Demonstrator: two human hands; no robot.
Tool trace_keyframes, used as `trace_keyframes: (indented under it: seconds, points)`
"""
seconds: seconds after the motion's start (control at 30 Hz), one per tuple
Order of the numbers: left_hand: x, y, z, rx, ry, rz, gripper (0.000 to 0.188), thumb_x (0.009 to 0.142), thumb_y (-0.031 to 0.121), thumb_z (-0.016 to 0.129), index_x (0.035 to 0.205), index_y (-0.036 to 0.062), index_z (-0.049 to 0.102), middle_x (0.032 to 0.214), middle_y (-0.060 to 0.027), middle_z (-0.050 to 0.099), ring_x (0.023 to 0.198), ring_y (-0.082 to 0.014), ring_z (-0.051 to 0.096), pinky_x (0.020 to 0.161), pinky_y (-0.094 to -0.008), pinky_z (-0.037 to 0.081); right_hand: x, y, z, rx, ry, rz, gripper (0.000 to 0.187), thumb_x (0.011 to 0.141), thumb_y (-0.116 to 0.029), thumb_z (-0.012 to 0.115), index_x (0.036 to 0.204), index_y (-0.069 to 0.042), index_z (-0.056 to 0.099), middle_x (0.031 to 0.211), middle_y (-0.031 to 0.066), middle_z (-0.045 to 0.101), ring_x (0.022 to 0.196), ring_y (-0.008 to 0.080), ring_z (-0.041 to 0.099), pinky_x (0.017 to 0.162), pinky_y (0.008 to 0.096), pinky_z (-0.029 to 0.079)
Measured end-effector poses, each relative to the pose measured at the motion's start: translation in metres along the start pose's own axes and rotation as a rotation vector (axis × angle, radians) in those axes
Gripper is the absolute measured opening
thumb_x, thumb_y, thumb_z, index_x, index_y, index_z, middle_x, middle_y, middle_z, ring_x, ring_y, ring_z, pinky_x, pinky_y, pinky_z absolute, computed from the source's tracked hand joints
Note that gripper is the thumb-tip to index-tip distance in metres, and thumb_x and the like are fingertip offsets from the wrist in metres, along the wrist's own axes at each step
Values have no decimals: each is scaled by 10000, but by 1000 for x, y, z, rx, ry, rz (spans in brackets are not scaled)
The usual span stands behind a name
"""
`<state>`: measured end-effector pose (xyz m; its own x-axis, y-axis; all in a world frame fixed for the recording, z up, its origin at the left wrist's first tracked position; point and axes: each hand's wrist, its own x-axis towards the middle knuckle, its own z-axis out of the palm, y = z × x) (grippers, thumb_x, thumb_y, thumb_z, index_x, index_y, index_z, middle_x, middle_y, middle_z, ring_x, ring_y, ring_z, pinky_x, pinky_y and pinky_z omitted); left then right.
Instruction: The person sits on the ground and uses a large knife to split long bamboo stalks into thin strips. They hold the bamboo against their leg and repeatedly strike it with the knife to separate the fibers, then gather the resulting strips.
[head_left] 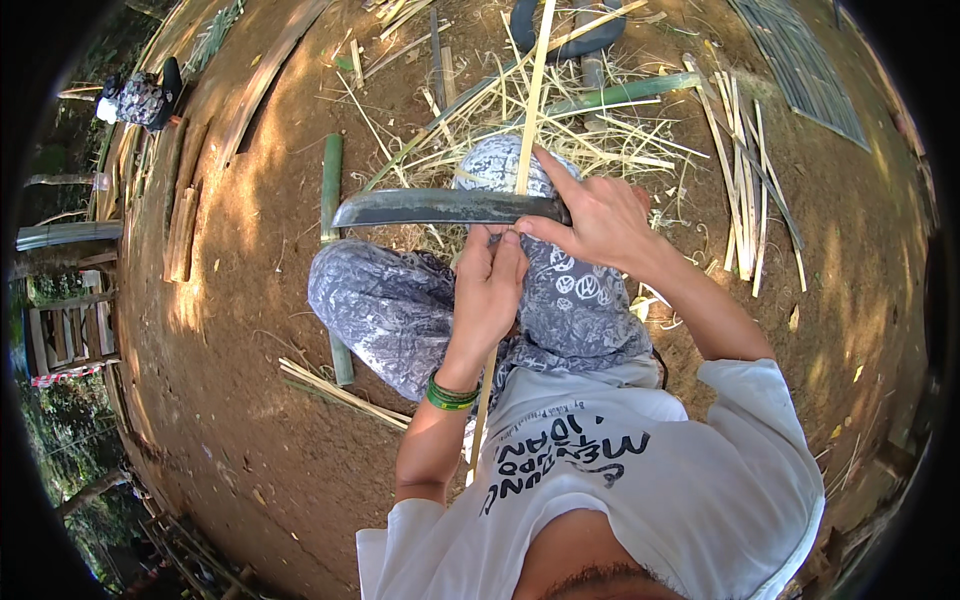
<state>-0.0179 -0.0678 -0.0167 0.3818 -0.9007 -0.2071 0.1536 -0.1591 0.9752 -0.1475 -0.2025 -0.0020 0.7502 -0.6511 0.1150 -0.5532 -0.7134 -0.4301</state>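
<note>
A long pale bamboo strip (535, 95) runs from the far side over my knee and down past my waist. My left hand (490, 278) pinches it just on the near side of a machete, thumb and fingers closed. The dark machete (430, 207) lies crosswise over the strip, its broad tip to the left. My right hand (602, 222) is around the machete's handle end, which it mostly hides. Its index finger stretches along the strip and its thumb presses near the blade, close to my left fingertips.
Thin bamboo shavings (620, 140) lie heaped beyond my knees, with a green bamboo pole (640, 92) among them. Cut strips (740, 180) lie at the right, near a slatted bamboo panel (800, 70). Another green pole (332, 190) and a few strips (340, 392) are at the left.
</note>
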Motion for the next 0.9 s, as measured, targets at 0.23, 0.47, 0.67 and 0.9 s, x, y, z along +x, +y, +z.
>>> trace_keyframes:
  seconds: [0.23, 0.47, 0.67, 0.9]
  points:
    - [-14, -1, -8, -2, -34, -21, 91, 1056, 120, 449, 1074, 41, 491, 661, 56, 427, 540, -7, 338, 460, -196, 255, -1, 8, 8, 3, 38, -8, 926, 832, -717, 591, 1491, -90, 416, 500, 162, 539, 477, 381, 601, 452, 501, 442]
    - [-42, -1, -15, 18, -36, -56, 80, 1057, 105, 444, 1098, 42, 473, 687, 59, 412, 594, -16, 359, 506, -197, 286, -7, 4, 3, -66, 20, 26, 929, 830, -729, 582, 1501, -111, 406, 485, 144, 523, 464, 365, 599, 440, 482, 441]
    - [-70, -5, -23, 63, -45, -53, 79, 1057, 88, 438, 1095, 31, 477, 695, 58, 395, 609, -18, 342, 531, -203, 279, -8, 11, 7, 2, 62, 46, 932, 833, -737, 572, 1487, -90, 419, 497, 147, 543, 480, 365, 612, 452, 502, 448]
    - [-102, -11, -26, 80, 8, -63, 87, 1060, 97, 435, 1106, 34, 473, 642, 72, 396, 551, 4, 322, 471, -188, 235, -13, 11, 8, -26, 68, 33, 957, 826, -761, 552, 1514, -117, 385, 476, 129, 519, 457, 360, 593, 436, 497, 412]
